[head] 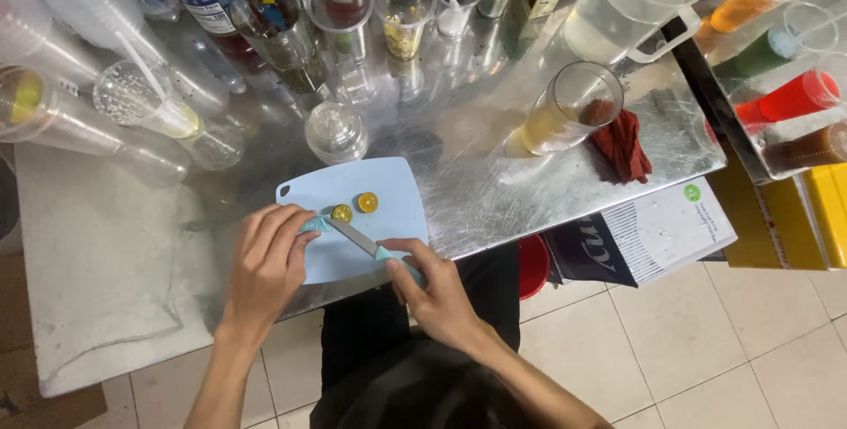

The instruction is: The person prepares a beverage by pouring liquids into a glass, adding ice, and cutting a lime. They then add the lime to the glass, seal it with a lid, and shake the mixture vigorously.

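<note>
A pale blue cutting board [393, 186] lies at the near edge of a steel counter. Two small halved citrus pieces rest on it: one [341, 213] beside the knife blade, the other [367, 202] just to its right. My right hand [432, 292] grips a small knife [362, 241] by its light blue handle, blade pointing up-left toward the nearer piece. My left hand [269, 266] rests on the board's left side, fingertips pinching something pale blue next to that piece.
Behind the board stand a clear domed lid [335, 132], several plastic cups, bottles and a jug [631, 1]. A tall cup of yellowish liquid [565, 111] and a red cloth [622, 142] sit to the right. Coloured drinks [785, 98] fill a tray far right.
</note>
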